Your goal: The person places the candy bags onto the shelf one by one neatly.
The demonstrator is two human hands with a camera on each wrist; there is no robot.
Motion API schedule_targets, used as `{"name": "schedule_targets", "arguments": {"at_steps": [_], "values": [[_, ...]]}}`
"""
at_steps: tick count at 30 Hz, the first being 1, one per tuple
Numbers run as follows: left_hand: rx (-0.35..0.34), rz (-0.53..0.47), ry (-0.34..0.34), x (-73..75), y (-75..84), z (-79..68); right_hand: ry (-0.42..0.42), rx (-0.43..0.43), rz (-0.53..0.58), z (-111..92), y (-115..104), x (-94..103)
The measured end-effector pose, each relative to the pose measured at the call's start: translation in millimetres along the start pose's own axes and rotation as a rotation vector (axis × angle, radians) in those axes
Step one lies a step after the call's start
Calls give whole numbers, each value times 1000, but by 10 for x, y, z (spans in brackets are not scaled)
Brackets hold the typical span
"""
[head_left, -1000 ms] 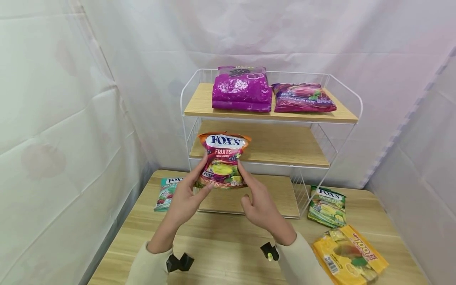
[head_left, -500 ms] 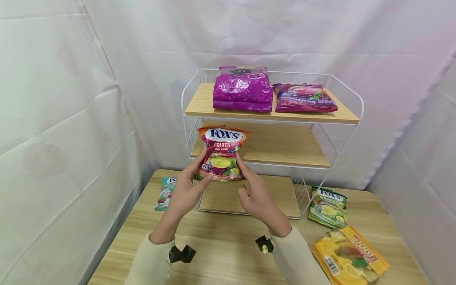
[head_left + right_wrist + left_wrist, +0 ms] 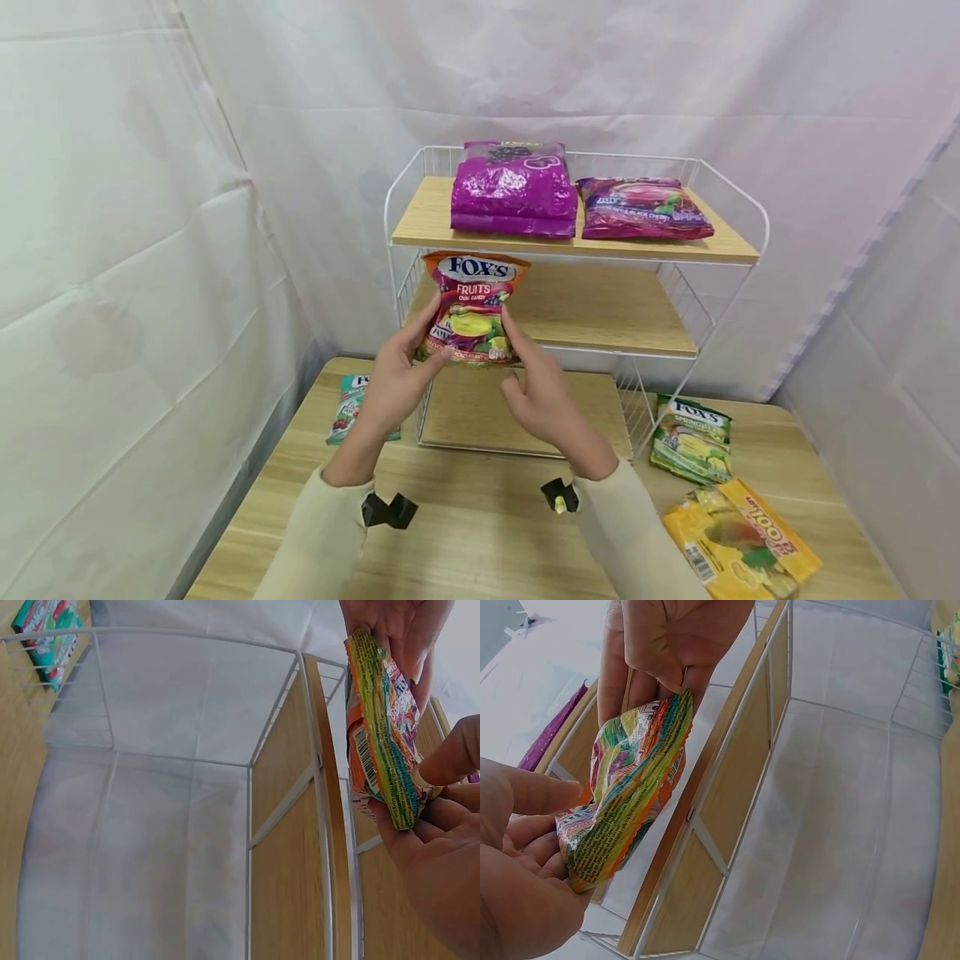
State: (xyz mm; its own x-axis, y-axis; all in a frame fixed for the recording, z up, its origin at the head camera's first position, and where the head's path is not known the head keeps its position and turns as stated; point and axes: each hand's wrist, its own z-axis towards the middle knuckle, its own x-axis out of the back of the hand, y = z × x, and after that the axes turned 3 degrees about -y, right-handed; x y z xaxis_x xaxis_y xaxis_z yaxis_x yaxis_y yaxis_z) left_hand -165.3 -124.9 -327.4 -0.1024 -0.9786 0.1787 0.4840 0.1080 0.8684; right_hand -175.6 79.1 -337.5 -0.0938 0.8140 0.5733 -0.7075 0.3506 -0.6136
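Note:
Both hands hold a bag of Fox's fruits oval candy (image 3: 472,310), red with an orange top, upright in front of the rack's middle shelf. My left hand (image 3: 401,367) grips its lower left side, thumb across the front. On the right edge my right hand (image 3: 542,392) holds it too, index finger along the side. In the left wrist view the bag (image 3: 622,787) appears edge-on, pinched between the two hands. The right wrist view shows its bottom seam and barcode, with fingers beneath the bag (image 3: 379,735).
A white wire rack with wooden shelves stands ahead; its top shelf (image 3: 427,225) bears a purple bag (image 3: 513,196) and a black cherry candy bag (image 3: 645,208). A teal bag (image 3: 348,408) lies left on the table (image 3: 465,533). Green (image 3: 692,440) and yellow bags (image 3: 742,542) lie right.
Both hands have raised the candy bag a little, from below the middle shelf's front edge to in front of that shelf. The other bags have stayed where they were.

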Motion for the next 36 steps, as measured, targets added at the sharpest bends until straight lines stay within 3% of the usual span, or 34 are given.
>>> {"name": "schedule_targets", "arguments": {"at_steps": [10, 25, 32, 36], "values": [[47, -27, -6, 17, -10, 83, -37, -47, -5, 65, 9, 37], [58, -53, -13, 24, -125, 75, 1, -47, -75, 54, 89, -21], [41, -2, 0, 14, 56, 22, 4, -62, -154, -8, 65, -10], [-5, 76, 16, 10, 7, -28, 20, -23, -202, -57, 57, -2]]}}
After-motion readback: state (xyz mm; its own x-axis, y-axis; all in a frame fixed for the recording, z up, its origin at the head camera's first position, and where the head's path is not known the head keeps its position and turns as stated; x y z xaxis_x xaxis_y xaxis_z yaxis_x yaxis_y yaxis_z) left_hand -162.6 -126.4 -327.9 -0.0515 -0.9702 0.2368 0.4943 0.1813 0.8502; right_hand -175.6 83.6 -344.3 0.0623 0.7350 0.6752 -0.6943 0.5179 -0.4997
